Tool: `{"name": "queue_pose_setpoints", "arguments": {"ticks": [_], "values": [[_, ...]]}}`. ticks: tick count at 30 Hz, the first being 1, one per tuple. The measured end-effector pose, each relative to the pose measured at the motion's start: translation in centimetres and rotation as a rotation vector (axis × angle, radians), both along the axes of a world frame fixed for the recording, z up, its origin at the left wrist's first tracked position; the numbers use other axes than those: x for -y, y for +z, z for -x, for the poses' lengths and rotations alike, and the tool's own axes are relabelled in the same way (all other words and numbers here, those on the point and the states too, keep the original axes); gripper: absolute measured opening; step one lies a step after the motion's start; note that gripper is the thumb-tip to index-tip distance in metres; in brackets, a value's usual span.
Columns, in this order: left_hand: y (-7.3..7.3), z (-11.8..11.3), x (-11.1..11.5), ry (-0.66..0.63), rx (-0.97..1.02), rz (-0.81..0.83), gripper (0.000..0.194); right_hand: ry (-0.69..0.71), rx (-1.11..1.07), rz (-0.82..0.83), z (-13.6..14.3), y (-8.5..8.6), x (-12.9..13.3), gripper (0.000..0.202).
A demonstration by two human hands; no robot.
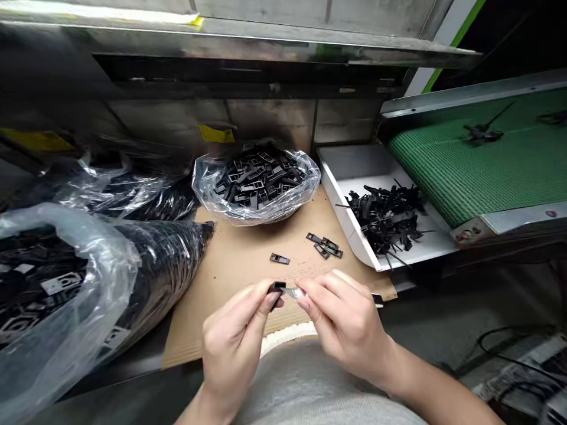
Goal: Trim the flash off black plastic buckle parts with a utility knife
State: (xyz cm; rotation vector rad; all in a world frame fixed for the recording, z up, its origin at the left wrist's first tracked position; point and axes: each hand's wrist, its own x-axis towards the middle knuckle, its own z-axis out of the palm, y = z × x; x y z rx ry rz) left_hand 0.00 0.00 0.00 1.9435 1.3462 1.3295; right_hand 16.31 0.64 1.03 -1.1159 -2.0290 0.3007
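Observation:
My left hand point(237, 339) pinches a small black plastic part point(277, 287) above the front of a cardboard sheet point(190, 319). In my right hand point(343, 316) is a small blade point(293, 291), its tip touching or very near the black part. The blade's handle is hidden by my fingers. Just beyond my hands, one flat black clip point(279, 258) lies alone on the cardboard. Several similar clips point(328, 244) lie together to its right.
A clear plastic bag point(206, 180) of black clips stands at the back. Large bags point(110, 254) of black parts fill the left. On the right are a white tray point(354, 236) of black pieces and a green conveyor belt point(509, 171). A metal shelf edge point(266, 47) crosses above.

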Motion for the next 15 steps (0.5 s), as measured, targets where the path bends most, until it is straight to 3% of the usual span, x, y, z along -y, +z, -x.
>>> {"name": "queue_pose_setpoints", "arguments": {"ticks": [7,12,15], "values": [[0.5,-0.2,-0.3,-0.093,0.068,0.046,0.019,-0.087,0.003,-0.008,-0.6,-0.5,-1.3,0.022],[0.5,-0.4,-0.4,-0.085,0.028,0.057,0.015,0.059,-0.069,0.003,-0.8,0.2,-0.8,0.02],[0.5,-0.5,-0.4,-0.074,-0.011,0.024,0.016,0.061,-0.005,-0.009,-0.5,0.6,-0.2,0.019]]}}
